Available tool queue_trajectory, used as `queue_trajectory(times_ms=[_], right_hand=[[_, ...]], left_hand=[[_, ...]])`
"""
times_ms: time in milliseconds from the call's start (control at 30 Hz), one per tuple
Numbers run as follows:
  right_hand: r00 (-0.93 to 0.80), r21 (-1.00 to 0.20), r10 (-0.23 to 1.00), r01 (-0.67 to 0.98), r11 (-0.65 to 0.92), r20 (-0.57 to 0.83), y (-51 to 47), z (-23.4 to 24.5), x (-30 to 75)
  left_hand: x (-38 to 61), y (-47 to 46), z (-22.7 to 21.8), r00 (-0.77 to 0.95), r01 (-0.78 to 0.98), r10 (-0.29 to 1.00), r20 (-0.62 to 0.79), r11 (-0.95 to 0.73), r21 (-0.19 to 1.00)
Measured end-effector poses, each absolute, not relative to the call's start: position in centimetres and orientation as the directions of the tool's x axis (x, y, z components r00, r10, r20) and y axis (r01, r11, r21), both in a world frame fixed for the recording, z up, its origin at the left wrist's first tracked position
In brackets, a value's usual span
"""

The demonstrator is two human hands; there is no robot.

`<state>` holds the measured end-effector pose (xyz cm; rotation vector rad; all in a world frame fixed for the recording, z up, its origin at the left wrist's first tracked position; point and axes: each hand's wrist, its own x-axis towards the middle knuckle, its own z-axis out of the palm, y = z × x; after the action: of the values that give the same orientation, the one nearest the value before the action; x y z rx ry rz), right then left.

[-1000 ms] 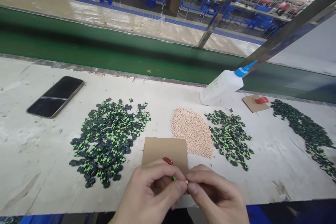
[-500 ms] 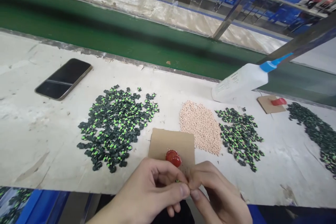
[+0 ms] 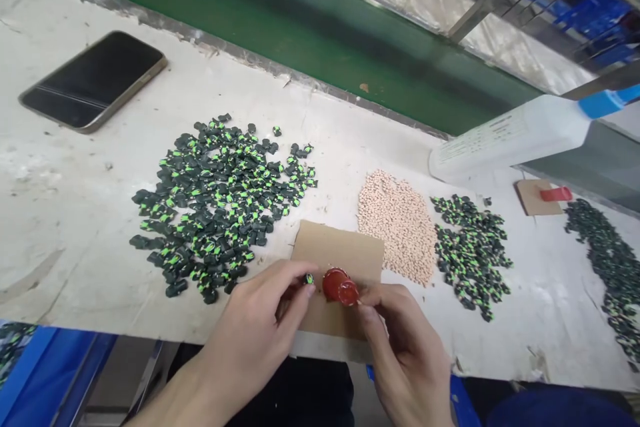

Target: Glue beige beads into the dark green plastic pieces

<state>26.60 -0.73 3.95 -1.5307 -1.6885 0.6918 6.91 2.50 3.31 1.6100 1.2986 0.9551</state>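
My left hand [image 3: 260, 327] pinches a small black-and-green piece [image 3: 309, 278] between thumb and forefinger, just left of a red cap [image 3: 340, 287] lying on a square of brown cardboard [image 3: 340, 257]. My right hand [image 3: 400, 340] rests over the cardboard's right edge, fingers curled, fingertips touching the red cap; whether it holds anything is hidden. A large heap of black-and-green pieces [image 3: 220, 193] lies to the left. A heap of small beige pellets [image 3: 400, 223] and a smaller black-and-green heap [image 3: 470, 250] lie to the right.
A dark phone [image 3: 93, 80] lies at the far left of the white bench [image 3: 60, 227]. A white squeeze bottle with a blue cap [image 3: 520, 137] lies on its side at the right, near another cardboard scrap with a red cap [image 3: 543, 197]. A green conveyor belt [image 3: 300, 33] runs behind.
My hands have parted: the left now holds the small piece alone beside the red cap, and the right has drawn back to the cap. The view has tilted down.
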Motion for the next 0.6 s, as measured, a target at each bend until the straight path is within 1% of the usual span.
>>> queue_trajectory(times_ms=[67, 233, 467, 533, 600], right_hand=[[-0.031, -0.786, 0.989, 0.603, 0.136, 0.148, -0.86, 3.90, 26.85], [-0.064, -0.770, 0.989, 0.622, 0.142, 0.131, -1.26, 3.67, 27.36], [-0.082, -0.771, 0.989, 0.620, 0.145, 0.121, -1.28, 3.47, 27.35], [-0.062, -0.790, 0.992, 0.600, 0.128, 0.114, -1.41, 3.76, 27.35], [0.012, -0.838, 0.997, 0.541, 0.063, 0.082, -1.56, 4.33, 27.34]], left_hand=[[6.92, 2.45, 3.16, 0.170, 0.358, 0.984, 0.055, -0.114, 0.927], [6.89, 2.46, 3.23, 0.182, 0.355, 0.978, 0.104, -0.164, 0.920], [6.96, 2.64, 3.13, 0.201, 0.334, 0.976, 0.089, -0.154, 0.930], [6.77, 2.68, 3.20, 0.201, 0.306, 0.975, 0.094, -0.154, 0.939], [6.56, 2.59, 3.50, 0.191, 0.265, 0.979, 0.067, -0.117, 0.957]])
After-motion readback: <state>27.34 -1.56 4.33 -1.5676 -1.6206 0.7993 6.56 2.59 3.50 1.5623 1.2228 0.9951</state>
